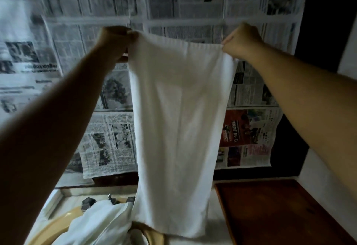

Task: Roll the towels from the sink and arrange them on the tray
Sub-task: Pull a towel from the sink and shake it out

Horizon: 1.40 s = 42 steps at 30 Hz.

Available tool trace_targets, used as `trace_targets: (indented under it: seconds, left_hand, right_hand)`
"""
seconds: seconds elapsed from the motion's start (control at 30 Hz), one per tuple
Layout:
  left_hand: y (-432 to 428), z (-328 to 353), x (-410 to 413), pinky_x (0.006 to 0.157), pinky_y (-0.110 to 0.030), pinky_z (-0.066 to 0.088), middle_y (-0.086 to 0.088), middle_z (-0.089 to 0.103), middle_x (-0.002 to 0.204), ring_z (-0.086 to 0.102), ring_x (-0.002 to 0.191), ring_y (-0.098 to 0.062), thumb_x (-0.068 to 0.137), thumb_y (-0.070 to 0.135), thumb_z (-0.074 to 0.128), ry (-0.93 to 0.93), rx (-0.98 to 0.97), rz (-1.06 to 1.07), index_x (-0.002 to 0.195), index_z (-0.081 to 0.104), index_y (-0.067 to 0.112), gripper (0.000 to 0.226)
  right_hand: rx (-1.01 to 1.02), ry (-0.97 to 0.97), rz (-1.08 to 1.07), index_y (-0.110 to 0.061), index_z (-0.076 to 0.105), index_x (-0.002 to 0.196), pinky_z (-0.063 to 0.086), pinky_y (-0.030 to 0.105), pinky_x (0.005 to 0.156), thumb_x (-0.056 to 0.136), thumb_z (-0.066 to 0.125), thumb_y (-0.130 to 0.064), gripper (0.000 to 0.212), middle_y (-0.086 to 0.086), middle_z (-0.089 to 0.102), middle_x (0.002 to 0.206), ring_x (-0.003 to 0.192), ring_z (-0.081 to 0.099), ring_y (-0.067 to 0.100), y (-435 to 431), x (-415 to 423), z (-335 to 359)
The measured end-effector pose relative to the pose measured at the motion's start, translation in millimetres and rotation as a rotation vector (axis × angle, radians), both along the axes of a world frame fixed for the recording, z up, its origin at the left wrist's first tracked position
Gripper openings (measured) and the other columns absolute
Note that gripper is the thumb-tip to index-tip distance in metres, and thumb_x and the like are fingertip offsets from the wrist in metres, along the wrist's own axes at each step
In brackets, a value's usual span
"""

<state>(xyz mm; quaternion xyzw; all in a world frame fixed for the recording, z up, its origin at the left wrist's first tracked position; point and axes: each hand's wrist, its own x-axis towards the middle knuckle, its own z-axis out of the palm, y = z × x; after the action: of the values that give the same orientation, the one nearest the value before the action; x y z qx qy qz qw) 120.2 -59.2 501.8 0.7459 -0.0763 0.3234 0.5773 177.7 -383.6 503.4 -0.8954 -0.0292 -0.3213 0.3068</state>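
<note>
A white towel [179,121] is held up at full length, hanging above the counter, its lower edge just over the sink rim [48,227]. Its top corners are pinched, one in the left hand [116,39], one in the right hand [241,39], both fists closed on cloth. More towels [96,223] are left heaped in the sink. The spreading step appears to be in hand; next, the towel would need laying flat and rolling before the wooden tray [280,212] at right is reached.
</note>
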Motion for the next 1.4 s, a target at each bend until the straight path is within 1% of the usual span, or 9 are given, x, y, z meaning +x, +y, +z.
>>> trace_targets:
  seconds: [0.13,0.37,0.5,0.63,0.73,0.83,1.17,1.3,1.4]
  left_hand:
    - [-4.2,-13.3,-4.0,0.078,-0.038,0.061,-0.001,0.072,0.098,0.072,0.093,-0.020,0.095,0.028,0.070,0.034,0.008,-0.010,0.107,0.072,0.022,0.013]
    - [3.2,-19.2,-13.3,0.079,-0.038,0.060,-0.003,0.067,0.097,0.069,0.093,-0.021,0.103,0.024,0.059,0.048,0.001,-0.104,0.099,0.071,0.021,0.013]
    - [8.7,-28.1,-12.4,0.080,-0.040,0.058,-0.001,0.065,0.091,0.067,0.088,-0.020,0.104,0.022,0.055,0.052,-0.018,-0.147,0.096,0.070,0.018,0.017]
    - [14.8,-34.1,-8.5,0.074,-0.040,0.056,0.003,0.067,0.084,0.067,0.087,-0.020,0.103,0.022,0.057,0.057,-0.014,-0.145,0.089,0.073,0.023,0.022]
    - [16.5,-36.6,-4.9,0.076,-0.041,0.055,0.004,0.066,0.083,0.066,0.086,-0.019,0.103,0.022,0.057,0.035,0.015,-0.140,0.089,0.071,0.023,0.021]
    - [15.4,-35.9,-3.1,0.078,-0.043,0.054,0.002,0.065,0.084,0.065,0.085,-0.020,0.104,0.022,0.056,0.022,0.030,-0.136,0.089,0.071,0.023,0.021]
    - [13.7,-34.0,-5.7,0.093,-0.052,0.055,-0.003,0.065,0.091,0.065,0.090,-0.022,0.104,0.021,0.057,0.008,0.004,-0.098,0.095,0.070,0.019,0.016]
    - [15.8,-33.1,-8.7,0.090,-0.049,0.058,-0.003,0.069,0.094,0.069,0.093,-0.022,0.102,0.022,0.060,0.012,-0.014,-0.103,0.099,0.073,0.018,0.013]
    - [17.7,-30.6,-10.9,0.086,-0.046,0.060,-0.003,0.072,0.090,0.072,0.089,-0.021,0.099,0.023,0.064,0.008,-0.027,-0.126,0.099,0.074,0.018,0.011]
  right_hand:
    - [0.041,0.160,0.071,-0.003,0.070,0.092,0.052,0.023,0.050,0.093,0.056,-0.014,0.018,0.009,0.076,0.075,0.060,0.072,0.020,5.9,-6.7,0.1]
    - [0.402,0.277,0.255,-0.001,0.065,0.093,0.057,0.042,0.084,0.081,0.045,-0.021,0.030,0.018,0.075,0.073,0.073,0.076,0.034,-0.7,-11.6,6.7]
    - [0.315,0.258,0.263,-0.001,0.068,0.094,0.055,0.036,0.073,0.086,0.049,-0.015,0.025,0.012,0.076,0.072,0.073,0.076,0.029,-3.7,-13.4,6.9]
    - [-0.203,0.158,0.194,-0.012,0.076,0.085,0.046,0.022,0.060,0.080,0.072,-0.008,0.008,0.003,0.075,0.081,0.070,0.068,0.016,-14.7,-14.6,7.8]
    - [-0.425,0.160,0.194,-0.017,0.076,0.091,0.042,0.025,0.070,0.079,0.078,-0.009,0.015,-0.002,0.067,0.086,0.075,0.057,0.009,-22.5,-15.2,9.7]
    - [-0.502,0.157,0.194,-0.018,0.074,0.095,0.042,0.029,0.074,0.081,0.078,-0.009,0.017,-0.002,0.066,0.092,0.081,0.058,0.013,-26.6,-13.8,9.2]
    - [-0.430,0.212,0.229,-0.019,0.077,0.091,0.052,0.030,0.071,0.084,0.073,-0.004,0.017,0.002,0.073,0.094,0.086,0.066,0.021,-36.2,-8.9,9.4]
    - [-0.330,0.082,0.152,-0.015,0.080,0.100,0.047,0.029,0.078,0.084,0.073,-0.009,0.019,0.004,0.074,0.103,0.085,0.061,0.016,-31.9,-8.0,6.8]
    - [-0.189,0.017,0.099,-0.007,0.079,0.094,0.047,0.026,0.068,0.087,0.060,-0.010,0.020,0.014,0.076,0.098,0.073,0.059,0.019,-23.0,-6.8,5.6]
